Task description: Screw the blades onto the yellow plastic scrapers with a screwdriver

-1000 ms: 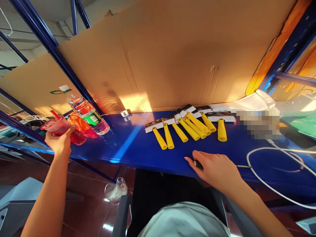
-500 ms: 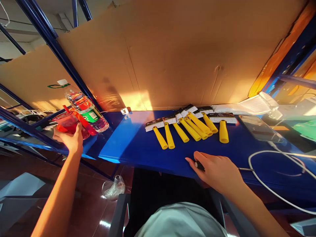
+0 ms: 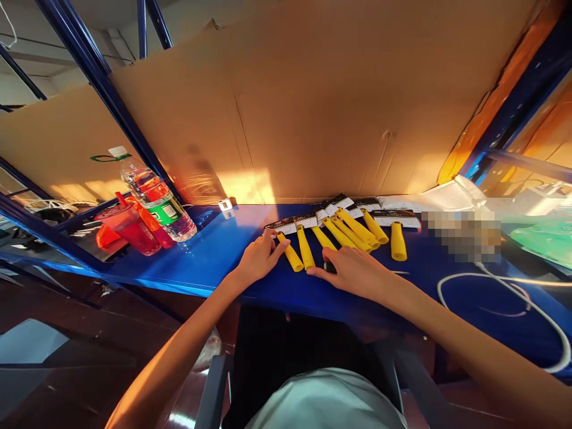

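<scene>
My left hand has its thumb across the upper end of the leftmost yellow-handled tool, fingers at the edge of its card. The tool still lies on the blue tabletop. Closed around a black-handled tool, my right hand rests just in front of the other yellow handles. A thin shaft sticks out behind that hand; the tool's exact kind is hidden. Several more yellow-handled tools lie fanned out, with black-and-white cards at their far ends.
A red cup with a straw and a large clear bottle stand at the left. A small white object sits near the cardboard wall. A white cable loops at the right, below white plastic wrapping.
My left hand has let go of the red cup and moved right to the leftmost yellow-handled tool. My right hand has moved left and slightly up with the black-handled tool.
</scene>
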A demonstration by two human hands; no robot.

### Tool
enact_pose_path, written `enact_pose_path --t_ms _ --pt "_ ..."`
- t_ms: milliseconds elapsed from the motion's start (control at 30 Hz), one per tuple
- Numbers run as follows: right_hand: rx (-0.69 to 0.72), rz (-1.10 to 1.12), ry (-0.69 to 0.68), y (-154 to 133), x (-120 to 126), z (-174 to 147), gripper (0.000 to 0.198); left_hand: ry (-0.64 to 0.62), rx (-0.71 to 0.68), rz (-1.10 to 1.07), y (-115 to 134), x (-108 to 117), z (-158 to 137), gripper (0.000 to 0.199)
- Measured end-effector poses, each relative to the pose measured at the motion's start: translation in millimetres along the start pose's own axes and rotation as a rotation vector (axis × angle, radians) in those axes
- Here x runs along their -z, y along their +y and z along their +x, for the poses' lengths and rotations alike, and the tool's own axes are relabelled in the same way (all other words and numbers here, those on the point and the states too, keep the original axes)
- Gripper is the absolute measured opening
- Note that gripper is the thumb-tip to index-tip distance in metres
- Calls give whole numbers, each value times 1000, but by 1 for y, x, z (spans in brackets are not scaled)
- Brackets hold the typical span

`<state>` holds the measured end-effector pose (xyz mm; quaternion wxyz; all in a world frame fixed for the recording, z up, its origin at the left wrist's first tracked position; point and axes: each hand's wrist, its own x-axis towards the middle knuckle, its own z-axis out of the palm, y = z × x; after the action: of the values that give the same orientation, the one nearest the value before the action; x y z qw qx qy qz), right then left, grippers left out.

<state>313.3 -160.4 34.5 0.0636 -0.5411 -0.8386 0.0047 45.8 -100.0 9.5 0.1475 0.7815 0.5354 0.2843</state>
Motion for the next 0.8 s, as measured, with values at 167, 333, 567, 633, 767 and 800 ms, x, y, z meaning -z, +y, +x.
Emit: enact_pose_path --t_ms 167,333,567,633,767,800 --pt "9 53 -1 -4 9 37 53 -59 134 162 35 -12 8 48" --pt "-29 162 34 -5 -5 44 49 33 226 97 21 -12 4 63" --pt "-47 351 215 -3 11 48 53 397 -106 -244 -11 -18 -23 91" --pt "-38 458 343 -6 33 53 45 489 -162 -255 -11 -20 -29 92" --pt "97 652 518 -19 81 64 40 608 -223 -209 -9 -20 -34 96" --pt "128 674 530 -24 90 67 40 615 -231 -211 -9 -20 -34 98"
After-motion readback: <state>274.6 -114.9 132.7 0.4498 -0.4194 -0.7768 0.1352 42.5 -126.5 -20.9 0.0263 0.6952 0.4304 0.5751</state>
